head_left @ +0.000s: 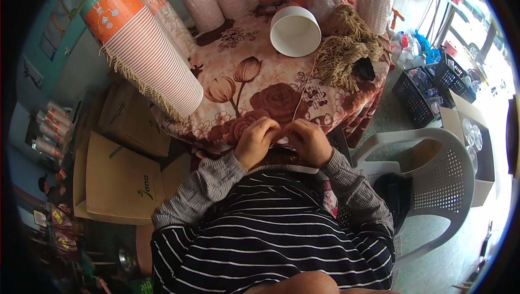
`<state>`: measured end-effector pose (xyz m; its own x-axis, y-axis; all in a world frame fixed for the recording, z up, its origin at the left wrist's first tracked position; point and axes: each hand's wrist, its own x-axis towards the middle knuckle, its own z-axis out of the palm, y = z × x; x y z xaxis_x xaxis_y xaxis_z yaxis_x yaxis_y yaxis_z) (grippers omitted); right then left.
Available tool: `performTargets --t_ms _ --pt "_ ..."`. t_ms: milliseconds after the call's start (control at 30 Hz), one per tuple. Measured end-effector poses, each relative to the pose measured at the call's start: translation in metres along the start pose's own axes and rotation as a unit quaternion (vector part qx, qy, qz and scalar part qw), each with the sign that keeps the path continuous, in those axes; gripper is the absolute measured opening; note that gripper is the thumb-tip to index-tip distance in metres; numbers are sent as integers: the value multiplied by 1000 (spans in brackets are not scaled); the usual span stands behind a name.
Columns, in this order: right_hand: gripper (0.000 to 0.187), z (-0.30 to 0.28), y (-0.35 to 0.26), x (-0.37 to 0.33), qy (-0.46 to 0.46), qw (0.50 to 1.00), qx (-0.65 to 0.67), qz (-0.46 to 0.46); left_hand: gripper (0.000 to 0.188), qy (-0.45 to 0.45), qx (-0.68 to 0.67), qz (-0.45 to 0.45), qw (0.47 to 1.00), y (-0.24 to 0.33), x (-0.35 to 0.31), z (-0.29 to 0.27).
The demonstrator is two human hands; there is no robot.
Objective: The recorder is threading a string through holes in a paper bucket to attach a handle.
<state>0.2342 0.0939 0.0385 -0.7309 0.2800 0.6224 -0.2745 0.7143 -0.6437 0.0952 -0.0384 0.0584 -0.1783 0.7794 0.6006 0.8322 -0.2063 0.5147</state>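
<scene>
My left hand (255, 143) and my right hand (310, 141) meet just over the near edge of the table, fingers closed and fingertips almost touching. A thin beige cord (301, 99) rises from the fingers of my right hand toward a tangled heap of beige cords (342, 55) at the table's far right. What my left fingers pinch is hidden. Beyond my hands, a white paper bucket (296, 38) shows its open mouth. At the left leans a tall nested stack of orange-and-striped paper buckets (154, 53), with a row of cord loops along its side.
More wrapped bucket stacks (201, 2) line the back of the flowered tablecloth (216, 69). A small black object (366, 68) lies by the cords. Cardboard boxes (122, 180) stand at left. On the right are a grey plastic chair (441, 180), black crates (416, 99) and an open carton (482, 183).
</scene>
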Motion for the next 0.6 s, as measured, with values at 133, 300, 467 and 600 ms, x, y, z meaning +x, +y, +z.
performTargets --t_ms 133,300,467,600 --pt "7 -16 52 -3 108 983 -10 150 17 -29 21 -4 999 -27 69 6" --pt "10 -23 74 -3 178 970 27 165 35 47 138 90 985 -87 183 17" --pt "12 -30 75 -5 156 965 79 197 36 65 244 82 964 -120 273 29" --pt "10 -24 74 -2 171 969 64 164 30 78 302 96 945 -158 300 38"
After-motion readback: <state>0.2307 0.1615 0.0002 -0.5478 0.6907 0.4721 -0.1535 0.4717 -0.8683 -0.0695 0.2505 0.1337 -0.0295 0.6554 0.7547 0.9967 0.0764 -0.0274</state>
